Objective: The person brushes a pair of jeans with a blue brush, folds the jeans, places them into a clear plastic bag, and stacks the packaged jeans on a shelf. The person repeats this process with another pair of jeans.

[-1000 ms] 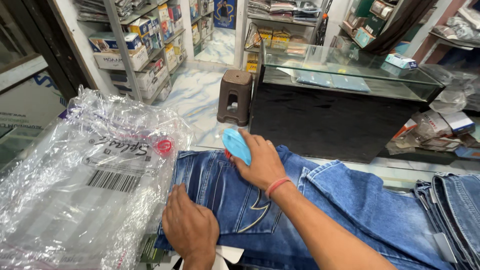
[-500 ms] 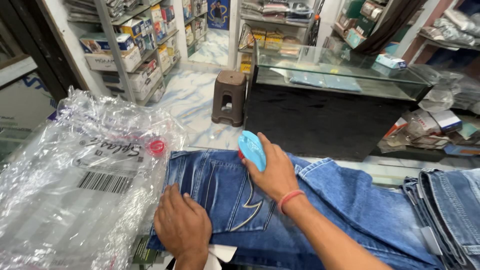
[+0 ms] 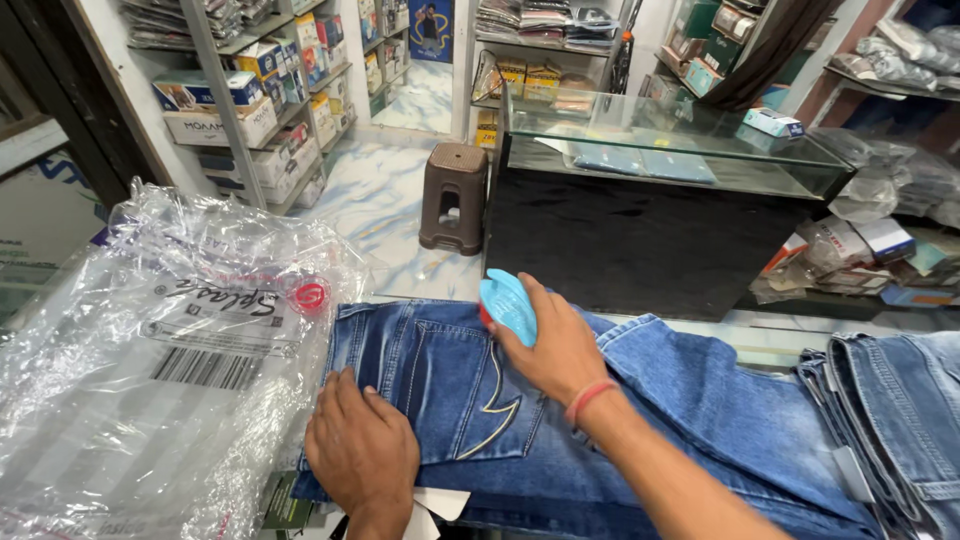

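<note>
Your blue jeans (image 3: 450, 390) lie flat on the tabletop right in front of you, with a back pocket facing up. The pocket has a pale curved line stitched on it.

Your right hand (image 3: 555, 345) rests on the jeans near the top of that pocket. Its fingers are wrapped around a small light blue tool (image 3: 508, 305), rounded like a pebble, and the tool touches the cloth (you cannot tell what kind of tool it is).

Your left hand (image 3: 362, 452) lies flat on the lower left part of the jeans, palm down. Its fingers are spread a little and hold nothing; they only press on the cloth.

Just left of the jeans sits a big crinkly clear plastic bag (image 3: 150, 370). It touches the edge of the jeans.

At the right edge is more folded blue denim (image 3: 890, 410), close beside the jeans you are touching.

Farther away, on the floor, stands a brown plastic stool (image 3: 455, 195). Beside it is a dark counter with a glass top (image 3: 650, 170). Shelves with boxes (image 3: 260, 100) line the wall on the left.
</note>
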